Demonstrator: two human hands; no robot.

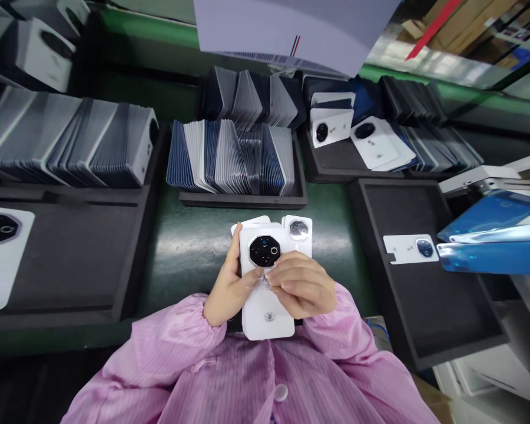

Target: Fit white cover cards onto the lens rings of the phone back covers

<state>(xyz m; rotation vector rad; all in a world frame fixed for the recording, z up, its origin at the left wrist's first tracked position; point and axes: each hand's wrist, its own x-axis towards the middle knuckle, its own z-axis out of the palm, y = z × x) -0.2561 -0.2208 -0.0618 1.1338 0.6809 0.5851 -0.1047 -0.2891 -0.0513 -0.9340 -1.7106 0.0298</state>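
Note:
I hold a white phone back cover [265,315] with a black octagonal camera window upright in front of my chest. My left hand [229,288] grips its left edge, thumb on the face. My right hand [302,285] pinches a small white film piece [297,231] with a round clear window against the cover's upper right. Both sleeves are pink.
Black trays [242,200] behind hold several upright rows of white and blue covers. A tray at the right [424,318] carries one white film strip [408,248]. Blue film sheets [490,235] jut in from the right. A white cover [0,253] lies on the left tray.

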